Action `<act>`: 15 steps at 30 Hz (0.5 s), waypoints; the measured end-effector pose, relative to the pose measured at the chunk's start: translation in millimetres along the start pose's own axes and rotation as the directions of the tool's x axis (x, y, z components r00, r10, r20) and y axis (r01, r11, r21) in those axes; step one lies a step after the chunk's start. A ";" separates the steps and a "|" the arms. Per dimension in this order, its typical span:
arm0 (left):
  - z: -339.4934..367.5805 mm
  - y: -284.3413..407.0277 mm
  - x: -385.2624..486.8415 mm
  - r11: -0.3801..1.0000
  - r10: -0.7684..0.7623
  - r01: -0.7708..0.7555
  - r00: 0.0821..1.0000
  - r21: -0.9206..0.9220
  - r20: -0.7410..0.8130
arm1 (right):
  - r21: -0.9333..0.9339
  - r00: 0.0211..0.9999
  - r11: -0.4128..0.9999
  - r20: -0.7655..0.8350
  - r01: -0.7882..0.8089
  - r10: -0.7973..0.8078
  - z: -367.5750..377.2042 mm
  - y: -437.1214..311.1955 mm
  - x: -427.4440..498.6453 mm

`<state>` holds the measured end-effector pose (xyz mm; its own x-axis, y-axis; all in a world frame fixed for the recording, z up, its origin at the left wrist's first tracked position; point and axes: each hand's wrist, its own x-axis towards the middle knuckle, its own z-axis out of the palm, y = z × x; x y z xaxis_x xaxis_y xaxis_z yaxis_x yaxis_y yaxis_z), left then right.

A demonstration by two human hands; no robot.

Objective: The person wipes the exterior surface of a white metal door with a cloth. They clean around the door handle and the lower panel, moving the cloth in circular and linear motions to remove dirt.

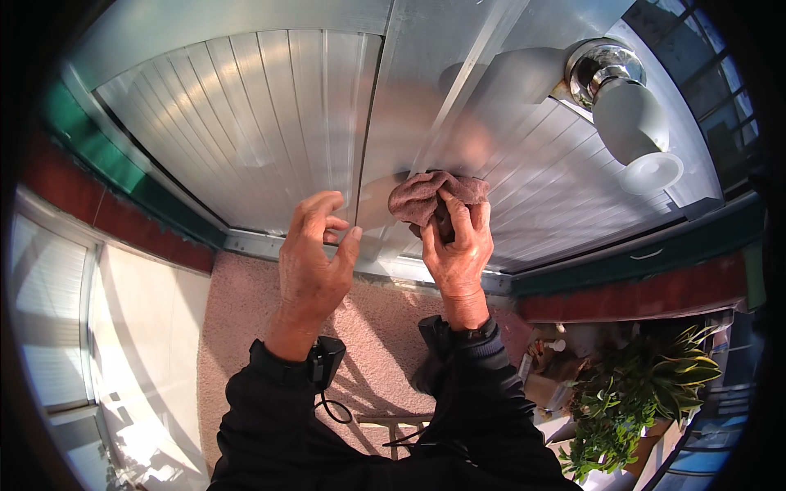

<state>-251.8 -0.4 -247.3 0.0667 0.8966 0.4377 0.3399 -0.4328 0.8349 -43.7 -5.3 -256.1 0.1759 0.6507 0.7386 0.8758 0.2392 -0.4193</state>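
My right hand (459, 245) holds a crumpled reddish-brown cloth (424, 196) against or just in front of a shiny metal door (399, 123), close to a raised vertical strip; whether the cloth touches the metal is hard to tell. To the left, my left hand (318, 245) is raised with its fingers apart and curved, holding nothing, near the seam beside the ribbed panel (245, 110). Dark sleeves and black devices with a cable are at both wrists.
At the upper right a chrome-based wall lamp (629, 113) with pale shades sticks out. Potted plants (638, 393) and small items stand at the lower right. Below lies a pink carpet (239, 319) with a metal frame (393, 422) near my body. Green and red ledges flank the door.
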 end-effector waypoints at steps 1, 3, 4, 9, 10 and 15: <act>0.3 0.7 0.5 1.000 0.000 0.000 1.000 0.001 0.000 | 0.040 0.999 0.999 -0.044 0.028 -0.026 -0.1 0.6 0.0; 1.4 1.9 0.4 1.000 -0.018 0.018 1.000 0.011 0.018 | 0.042 0.994 0.998 -0.101 0.047 -0.043 -0.7 3.3 4.4; 1.8 2.4 -0.6 1.000 -0.018 0.018 1.000 0.012 0.023 | 0.047 0.992 0.998 -0.122 0.039 -0.033 -1.7 4.6 6.2; 1.0 2.2 -0.8 0.999 -0.035 0.035 0.999 0.011 0.040 | -0.014 0.996 1.000 -0.084 0.009 -0.010 -9.6 4.8 7.9; 1.1 2.2 0.1 1.000 -0.030 0.030 0.999 0.009 0.035 | -0.039 0.993 0.998 -0.103 0.058 -0.062 -9.4 4.1 8.8; 2.5 2.0 0.1 0.999 0.011 -0.013 0.999 0.040 0.048 | -0.004 0.990 0.998 -0.127 0.057 -0.057 -10.4 3.2 12.9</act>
<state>-248.7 -1.0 -246.4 0.1151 0.8952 0.4306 0.3767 -0.4405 0.8149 -34.0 -3.7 -242.4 0.1811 0.5389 0.8227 0.8862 0.2732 -0.3741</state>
